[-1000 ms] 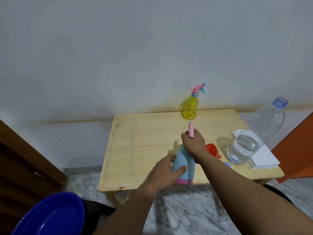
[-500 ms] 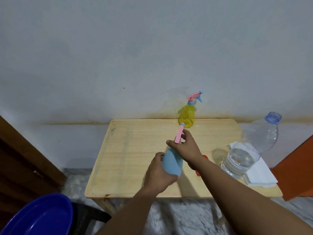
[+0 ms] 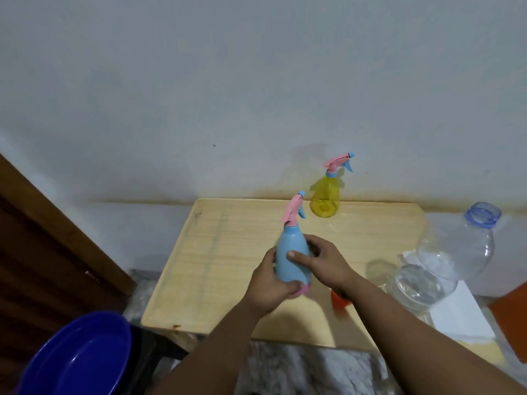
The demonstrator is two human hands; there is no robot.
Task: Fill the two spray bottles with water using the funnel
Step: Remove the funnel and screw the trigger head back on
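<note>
Nearest, the left hand (image 3: 272, 286) grips the base of the blue spray bottle (image 3: 291, 252), upright above the wooden table (image 3: 222, 252), while the right hand (image 3: 322, 263) holds its side. Partly hidden behind that forearm sits the orange funnel (image 3: 339, 299). Farther back, the yellow spray bottle (image 3: 325, 199) stands by the wall.

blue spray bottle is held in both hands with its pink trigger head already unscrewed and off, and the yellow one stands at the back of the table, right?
Not quite. In the head view the blue spray bottle still wears its pink trigger head. The rest holds: left hand and right hand both grip it, and the yellow spray bottle stands at the back of the table.
</note>
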